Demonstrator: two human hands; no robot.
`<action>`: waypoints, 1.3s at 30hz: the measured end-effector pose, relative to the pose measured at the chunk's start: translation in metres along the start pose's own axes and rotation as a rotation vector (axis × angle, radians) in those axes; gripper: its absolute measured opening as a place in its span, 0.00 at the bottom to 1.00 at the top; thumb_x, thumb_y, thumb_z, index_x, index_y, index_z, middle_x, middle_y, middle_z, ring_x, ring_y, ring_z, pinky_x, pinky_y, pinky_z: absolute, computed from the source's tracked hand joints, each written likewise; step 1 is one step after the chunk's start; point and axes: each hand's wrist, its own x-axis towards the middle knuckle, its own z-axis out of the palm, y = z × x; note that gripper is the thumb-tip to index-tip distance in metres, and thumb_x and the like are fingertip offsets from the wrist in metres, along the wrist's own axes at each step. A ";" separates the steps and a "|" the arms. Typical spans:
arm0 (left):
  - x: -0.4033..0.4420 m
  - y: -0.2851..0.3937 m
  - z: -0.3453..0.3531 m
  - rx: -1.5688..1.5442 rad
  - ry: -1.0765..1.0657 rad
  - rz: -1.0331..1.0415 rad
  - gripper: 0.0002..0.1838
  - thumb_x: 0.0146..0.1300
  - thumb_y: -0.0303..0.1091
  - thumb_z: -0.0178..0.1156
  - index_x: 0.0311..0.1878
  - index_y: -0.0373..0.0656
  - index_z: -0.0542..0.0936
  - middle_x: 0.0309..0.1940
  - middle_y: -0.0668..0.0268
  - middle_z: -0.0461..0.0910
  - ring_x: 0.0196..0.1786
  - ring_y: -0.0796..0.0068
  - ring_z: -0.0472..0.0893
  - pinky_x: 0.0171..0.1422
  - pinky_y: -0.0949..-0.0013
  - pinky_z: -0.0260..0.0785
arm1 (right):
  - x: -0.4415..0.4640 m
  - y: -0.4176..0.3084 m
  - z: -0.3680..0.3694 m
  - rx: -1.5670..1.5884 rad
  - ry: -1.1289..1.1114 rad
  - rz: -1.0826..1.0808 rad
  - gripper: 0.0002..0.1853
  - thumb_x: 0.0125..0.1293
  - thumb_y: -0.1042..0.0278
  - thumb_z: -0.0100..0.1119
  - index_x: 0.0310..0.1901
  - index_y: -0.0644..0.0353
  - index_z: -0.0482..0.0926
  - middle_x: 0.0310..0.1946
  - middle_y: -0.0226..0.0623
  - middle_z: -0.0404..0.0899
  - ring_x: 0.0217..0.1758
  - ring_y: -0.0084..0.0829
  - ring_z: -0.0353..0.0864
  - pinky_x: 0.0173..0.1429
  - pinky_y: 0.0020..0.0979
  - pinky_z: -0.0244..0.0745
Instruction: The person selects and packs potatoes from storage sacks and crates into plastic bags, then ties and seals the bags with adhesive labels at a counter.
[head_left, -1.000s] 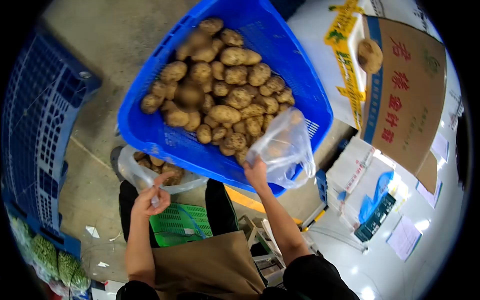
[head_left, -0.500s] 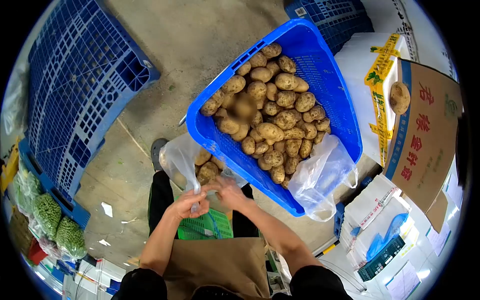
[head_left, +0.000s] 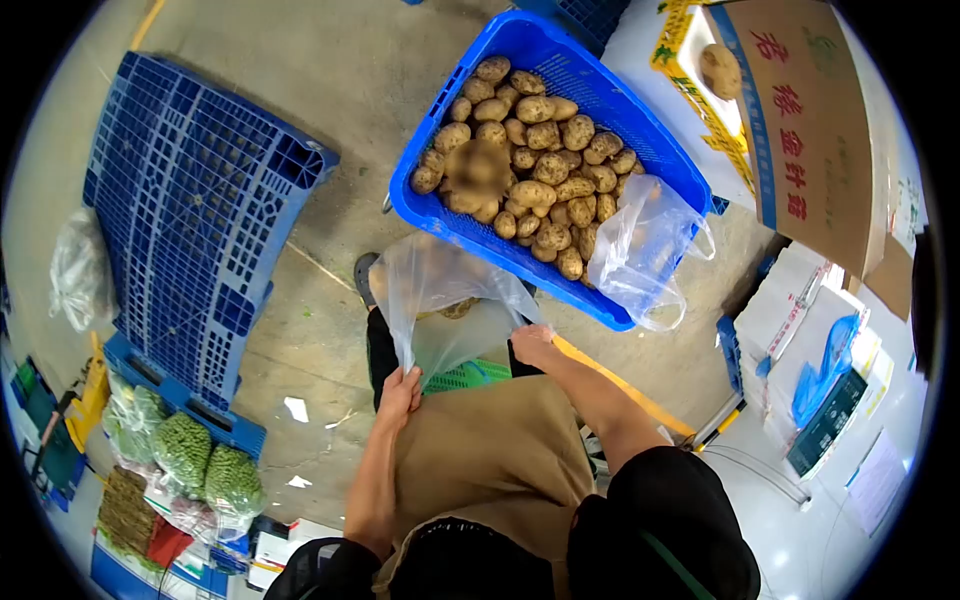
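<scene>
A clear plastic bag (head_left: 425, 290) is stretched wide between my two hands, its mouth toward me. My left hand (head_left: 400, 393) is closed on one side of the rim, while my right hand (head_left: 533, 344) grips the opposite side. Potatoes show dimly inside the bag through the film. Just beyond it stands a blue crate (head_left: 625, 115) holding many soil-flecked potatoes (head_left: 545, 170). A second plastic bag (head_left: 640, 250) drapes over the crate's near right corner. Below the held bag, part of a green basket (head_left: 468, 374) is visible.
Blue pallets (head_left: 190, 220) stand at left, with bagged green produce (head_left: 182, 450) nearby. At right are a cardboard box (head_left: 810, 120) with a single potato (head_left: 720, 71) beside its printed side, a white foam box (head_left: 665, 120) and stacked cartons (head_left: 790, 310). Paper scraps (head_left: 296, 408) lie on the floor.
My hands were close together at the bag's gathered top; now they are apart and the bag is spread open. The view has shifted, so the crate appears higher.
</scene>
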 end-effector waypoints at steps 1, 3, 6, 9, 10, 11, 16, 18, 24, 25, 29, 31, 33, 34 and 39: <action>-0.002 0.000 -0.001 0.069 0.030 0.032 0.09 0.69 0.36 0.52 0.36 0.41 0.72 0.16 0.75 0.61 0.13 0.84 0.58 0.16 0.75 0.49 | -0.009 -0.014 -0.006 0.018 -0.029 -0.052 0.12 0.58 0.69 0.54 0.42 0.60 0.82 0.42 0.42 0.83 0.45 0.39 0.83 0.47 0.41 0.76; -0.010 0.000 -0.003 0.205 0.081 0.080 0.10 0.68 0.37 0.52 0.34 0.42 0.72 0.16 0.74 0.63 0.13 0.83 0.60 0.16 0.75 0.51 | -0.032 -0.035 -0.016 0.021 0.005 -0.094 0.11 0.56 0.69 0.57 0.40 0.56 0.84 0.44 0.40 0.83 0.48 0.37 0.82 0.46 0.40 0.76; -0.031 0.021 -0.006 0.287 0.185 0.154 0.11 0.67 0.38 0.54 0.31 0.42 0.72 0.15 0.75 0.62 0.13 0.83 0.60 0.16 0.75 0.52 | -0.048 -0.058 -0.008 -0.045 0.054 -0.151 0.10 0.54 0.70 0.59 0.37 0.55 0.85 0.41 0.39 0.84 0.46 0.37 0.83 0.44 0.39 0.76; -0.072 0.060 0.003 0.275 0.152 0.156 0.11 0.67 0.38 0.55 0.32 0.41 0.73 0.14 0.77 0.61 0.14 0.85 0.58 0.16 0.76 0.49 | -0.098 -0.064 -0.048 -0.015 0.115 -0.143 0.09 0.52 0.70 0.59 0.36 0.56 0.85 0.38 0.39 0.84 0.44 0.38 0.84 0.42 0.40 0.77; -0.089 0.072 0.010 0.290 0.141 0.154 0.11 0.67 0.38 0.55 0.32 0.41 0.73 0.14 0.77 0.61 0.14 0.86 0.58 0.16 0.77 0.48 | -0.120 -0.063 -0.059 -0.016 0.120 -0.206 0.09 0.52 0.71 0.59 0.34 0.58 0.85 0.35 0.40 0.84 0.41 0.39 0.84 0.39 0.41 0.77; -0.110 0.081 0.016 0.305 0.127 0.145 0.11 0.67 0.38 0.55 0.32 0.41 0.73 0.14 0.78 0.60 0.14 0.86 0.57 0.17 0.77 0.47 | -0.148 -0.065 -0.070 0.002 0.141 -0.207 0.09 0.51 0.71 0.59 0.34 0.59 0.85 0.35 0.41 0.84 0.40 0.39 0.84 0.39 0.42 0.77; -0.242 0.128 0.031 0.418 -0.110 0.156 0.13 0.67 0.41 0.56 0.38 0.38 0.73 0.16 0.78 0.58 0.16 0.87 0.53 0.19 0.79 0.44 | -0.290 -0.091 -0.111 0.166 0.295 -0.228 0.08 0.48 0.71 0.58 0.30 0.61 0.84 0.30 0.48 0.83 0.34 0.44 0.84 0.35 0.43 0.76; -0.290 0.147 0.030 0.459 -0.255 0.144 0.15 0.66 0.42 0.56 0.40 0.38 0.72 0.17 0.78 0.59 0.17 0.88 0.54 0.20 0.79 0.44 | -0.342 -0.117 -0.115 0.357 0.477 -0.166 0.08 0.49 0.71 0.55 0.30 0.60 0.83 0.24 0.47 0.80 0.30 0.45 0.82 0.35 0.44 0.75; -0.391 0.195 0.051 0.809 -0.664 0.170 0.22 0.61 0.48 0.59 0.47 0.39 0.70 0.21 0.77 0.62 0.19 0.88 0.57 0.20 0.80 0.46 | -0.438 -0.188 -0.101 1.006 0.836 -0.022 0.08 0.51 0.71 0.56 0.31 0.55 0.84 0.21 0.44 0.79 0.25 0.42 0.81 0.34 0.37 0.75; -0.406 0.200 0.058 0.805 -0.711 0.164 0.21 0.60 0.46 0.59 0.47 0.38 0.70 0.21 0.76 0.62 0.18 0.88 0.57 0.20 0.80 0.46 | -0.453 -0.196 -0.098 1.117 0.865 -0.005 0.08 0.51 0.71 0.57 0.31 0.55 0.85 0.21 0.44 0.79 0.25 0.40 0.81 0.34 0.35 0.75; -0.444 0.211 0.085 0.819 -0.805 0.169 0.17 0.51 0.27 0.54 0.46 0.36 0.70 0.17 0.73 0.64 0.15 0.86 0.58 0.18 0.80 0.47 | -0.485 -0.213 -0.070 1.684 1.137 0.026 0.08 0.51 0.76 0.53 0.30 0.63 0.83 0.20 0.39 0.81 0.23 0.24 0.78 0.31 0.27 0.72; -0.465 0.210 0.108 0.909 -0.720 0.196 0.17 0.49 0.22 0.51 0.45 0.35 0.69 0.15 0.73 0.63 0.14 0.85 0.59 0.17 0.80 0.48 | -0.516 -0.212 -0.065 1.914 1.118 0.074 0.08 0.52 0.78 0.52 0.29 0.67 0.82 0.18 0.30 0.78 0.23 0.16 0.72 0.28 0.23 0.67; -0.471 0.203 0.125 0.914 -0.995 0.273 0.17 0.57 0.31 0.58 0.46 0.32 0.68 0.14 0.71 0.63 0.14 0.84 0.60 0.16 0.80 0.51 | -0.527 -0.211 -0.043 1.992 1.221 0.038 0.08 0.51 0.79 0.52 0.28 0.67 0.82 0.16 0.27 0.75 0.21 0.14 0.68 0.26 0.21 0.62; -0.475 0.198 0.137 0.889 -1.041 0.277 0.26 0.57 0.44 0.60 0.46 0.30 0.67 0.14 0.71 0.63 0.14 0.85 0.61 0.15 0.80 0.51 | -0.538 -0.211 -0.035 2.025 1.282 0.044 0.08 0.51 0.80 0.51 0.27 0.67 0.82 0.16 0.26 0.74 0.21 0.13 0.67 0.25 0.21 0.60; -0.492 0.157 0.191 0.967 -1.337 0.257 0.51 0.49 0.73 0.58 0.51 0.25 0.64 0.17 0.69 0.66 0.14 0.86 0.62 0.14 0.82 0.54 | -0.571 -0.228 0.036 2.145 1.620 0.123 0.09 0.48 0.83 0.49 0.26 0.67 0.81 0.16 0.24 0.72 0.20 0.12 0.64 0.24 0.19 0.56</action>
